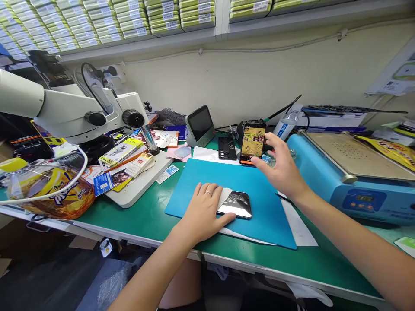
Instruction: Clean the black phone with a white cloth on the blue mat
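My left hand (205,211) lies on the left end of a smartphone (239,204) on a blue mat (197,177), its thumb along the near edge. A white wiping cloth (224,198) pokes out from under its fingers over the glossy screen; how it is gripped underneath is partly hidden. A second phone (253,142) leans upright behind the mat with a yellowish picture lit up. Near its lower right corner is my right hand (280,166), fingers spread and holding nothing, with the thumb at the bottom of the screen.
Left stand a microscope (78,112) and a big plastic snack jar (61,190). A small smart display (200,125) and a black phone case (227,148) sit at the back. On the right are a bottle (287,121) and a blue heating station (353,185).
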{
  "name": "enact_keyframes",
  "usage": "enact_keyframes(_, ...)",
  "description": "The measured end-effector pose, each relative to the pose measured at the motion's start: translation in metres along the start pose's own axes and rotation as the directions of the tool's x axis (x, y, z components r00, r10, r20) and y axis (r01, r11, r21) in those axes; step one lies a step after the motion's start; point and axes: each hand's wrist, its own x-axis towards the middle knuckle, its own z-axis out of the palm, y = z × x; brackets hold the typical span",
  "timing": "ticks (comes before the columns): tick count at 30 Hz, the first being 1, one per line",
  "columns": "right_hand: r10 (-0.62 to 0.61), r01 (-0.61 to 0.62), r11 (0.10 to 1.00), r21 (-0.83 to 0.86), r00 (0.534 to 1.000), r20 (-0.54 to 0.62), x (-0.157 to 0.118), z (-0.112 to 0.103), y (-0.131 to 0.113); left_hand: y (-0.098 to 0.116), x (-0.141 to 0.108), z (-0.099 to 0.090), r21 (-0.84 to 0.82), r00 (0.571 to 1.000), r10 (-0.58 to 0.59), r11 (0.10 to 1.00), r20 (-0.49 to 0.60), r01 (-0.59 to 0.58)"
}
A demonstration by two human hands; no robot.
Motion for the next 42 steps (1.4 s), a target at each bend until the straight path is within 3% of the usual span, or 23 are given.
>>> enact_keyframes(4, 0.238, -0.228, 0.968, 0.104, 0.966, -0.097, 0.031, 0.016, 0.023, 0.002, -0.002, 0.001, -0.026, 1.0, 0.002, 1.0, -0.01, -0.002)
enact_keyframes(10, 0.326, -0.309, 0.943, 0.12, 0.93, -0.171, 0.061, 0.042, 0.051, 0.005, -0.002, 0.002, -0.023, 1.0, -0.009, 1.0, -0.01, 0.008)
enact_keyframes(21, 0.266, -0.26, 0.963, 0.064, 0.956, -0.124, 0.062, 0.049, 0.055, 0.005, -0.002, 0.004, -0.011, 1.0, -0.024, 1.0, 0.013, 0.024)
enact_keyframes(34, 0.204, -0.208, 0.978, -0.008, 0.967, -0.151, 0.06, 0.053, 0.063, 0.005, -0.002, 0.004, 0.001, 1.0, -0.008, 1.0, -0.004, 0.008)
enact_keyframes(42, 0.232, -0.225, 0.972, 0.061, 0.961, -0.148, 0.058, 0.05, 0.057, 0.004, -0.003, 0.005, 0.003, 1.0, -0.005, 1.0, -0.004, 0.005)
